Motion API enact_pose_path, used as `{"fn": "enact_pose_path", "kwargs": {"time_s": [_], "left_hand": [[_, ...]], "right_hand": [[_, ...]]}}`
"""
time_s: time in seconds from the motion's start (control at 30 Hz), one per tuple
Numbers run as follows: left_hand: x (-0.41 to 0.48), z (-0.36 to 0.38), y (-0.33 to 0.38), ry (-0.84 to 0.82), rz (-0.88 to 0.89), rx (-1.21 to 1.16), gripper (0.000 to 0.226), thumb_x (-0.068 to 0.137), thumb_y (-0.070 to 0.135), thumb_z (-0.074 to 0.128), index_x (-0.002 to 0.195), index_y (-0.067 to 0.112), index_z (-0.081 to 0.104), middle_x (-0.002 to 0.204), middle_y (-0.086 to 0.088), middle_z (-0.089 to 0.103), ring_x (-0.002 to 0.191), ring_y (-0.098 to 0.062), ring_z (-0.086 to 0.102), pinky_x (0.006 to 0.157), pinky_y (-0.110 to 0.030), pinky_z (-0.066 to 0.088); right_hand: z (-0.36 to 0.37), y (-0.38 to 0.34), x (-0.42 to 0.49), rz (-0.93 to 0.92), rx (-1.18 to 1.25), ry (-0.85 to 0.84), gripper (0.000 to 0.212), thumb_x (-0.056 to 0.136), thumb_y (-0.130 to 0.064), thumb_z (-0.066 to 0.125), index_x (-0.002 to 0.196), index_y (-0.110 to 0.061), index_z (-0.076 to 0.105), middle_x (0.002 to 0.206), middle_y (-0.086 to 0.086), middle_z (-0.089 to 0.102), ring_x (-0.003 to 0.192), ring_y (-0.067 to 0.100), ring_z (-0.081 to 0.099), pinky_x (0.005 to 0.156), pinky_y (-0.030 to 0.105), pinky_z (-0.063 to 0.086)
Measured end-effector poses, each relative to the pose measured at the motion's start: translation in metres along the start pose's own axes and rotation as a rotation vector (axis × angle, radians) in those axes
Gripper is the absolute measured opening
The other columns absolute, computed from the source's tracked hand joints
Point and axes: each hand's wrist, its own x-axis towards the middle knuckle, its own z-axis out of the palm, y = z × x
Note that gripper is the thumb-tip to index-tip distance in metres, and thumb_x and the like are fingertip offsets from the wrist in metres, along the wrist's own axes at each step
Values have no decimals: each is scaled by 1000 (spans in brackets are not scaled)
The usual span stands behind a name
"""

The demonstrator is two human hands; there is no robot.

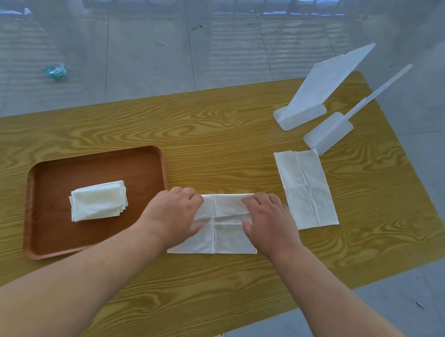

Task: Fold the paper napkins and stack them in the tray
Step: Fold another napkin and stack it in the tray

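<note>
A white paper napkin [221, 224] lies flat on the wooden table [218, 145] in front of me, its far edge turned over toward me. My left hand [174, 213] grips its left side and my right hand [268, 222] grips its right side, fingers curled over the folded flap. A brown tray [46, 230] sits to the left, holding a small stack of folded napkins [97, 204]. To the right lies an unfolded napkin pile [306, 188], flat and untouched.
Two white plastic stands [308, 106] with upright panels occupy the table's far right corner. The table's right edge drops to a tiled floor. A crumpled teal wrapper [55, 71] lies on the floor beyond the table.
</note>
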Motion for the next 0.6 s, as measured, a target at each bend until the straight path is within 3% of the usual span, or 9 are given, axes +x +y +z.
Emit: {"fn": "enact_pose_path", "kwargs": {"time_s": [0.17,0.43,0.53,0.6], "left_hand": [[4,-1,-10,-49,39,62,58,98,58,56,143,22,52,141,2,56,122,-20,56,98,-36,52],[4,3,-13,-3,62,143,37,105,38,40,127,23,66,132,3,64,116,-21,60,94,-35,50],[4,0,-12,25,38,18,39,101,39,38,111,23,71,115,5,70,107,-20,64,88,-36,53],[2,-7,-9,35,-90,-254,32,96,40,41,94,24,69,93,8,70,88,-16,66,73,-33,54]], "right_hand": [[-1,2,8,-29,-133,34,20,98,-25,55,112,-22,70,107,-1,63,106,23,55,93,38,50],[-3,4,10,-18,-69,36,18,98,-26,55,99,-20,72,99,-2,63,100,23,56,88,36,50],[-7,3,9,12,-5,40,20,99,-28,53,103,-20,72,101,-2,64,100,22,55,87,35,50],[-11,0,4,75,108,133,17,98,-29,56,97,-19,69,93,-3,64,92,21,55,78,35,51]]}}
